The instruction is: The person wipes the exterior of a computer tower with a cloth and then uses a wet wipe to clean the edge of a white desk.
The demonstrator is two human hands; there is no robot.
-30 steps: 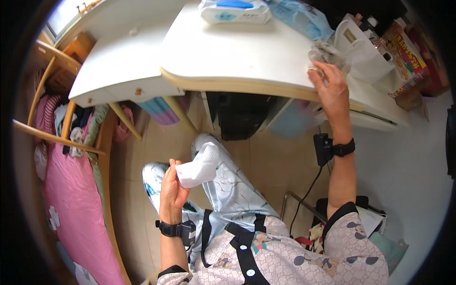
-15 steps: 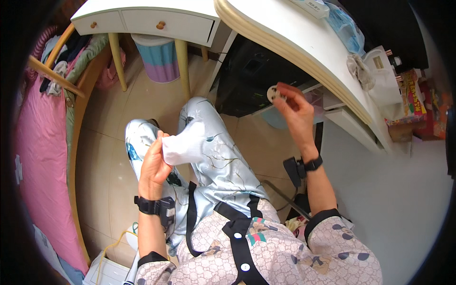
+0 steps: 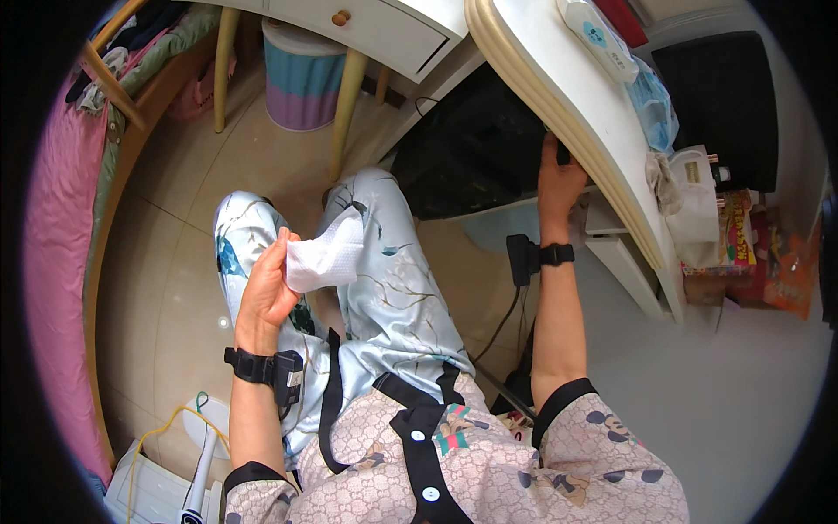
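Observation:
My left hand (image 3: 269, 284) is closed on a white wipe (image 3: 330, 255) with a dimpled surface, pinching its left edge between thumb and fingers. The wipe hangs out to the right above my patterned trousers. My right hand (image 3: 559, 182) reaches to the underside of the white desk (image 3: 602, 122), beside the black object (image 3: 476, 144) in the recess there. One finger points up toward the desk edge; the other fingertips are hidden. Whether anything is in this hand does not show.
A white drawer table (image 3: 393, 31) stands ahead, with a blue and purple bin (image 3: 303, 79) beneath. The bed (image 3: 65, 288) runs along the left. On the desk lie a wipes pack (image 3: 598, 39) and a blue plastic bag (image 3: 653, 105). A partly open drawer (image 3: 624, 271) sits below.
My right hand has gone from holding up a small round white piece with dark spots to reaching under the desk edge; that piece is out of sight. The wipe now hangs more spread.

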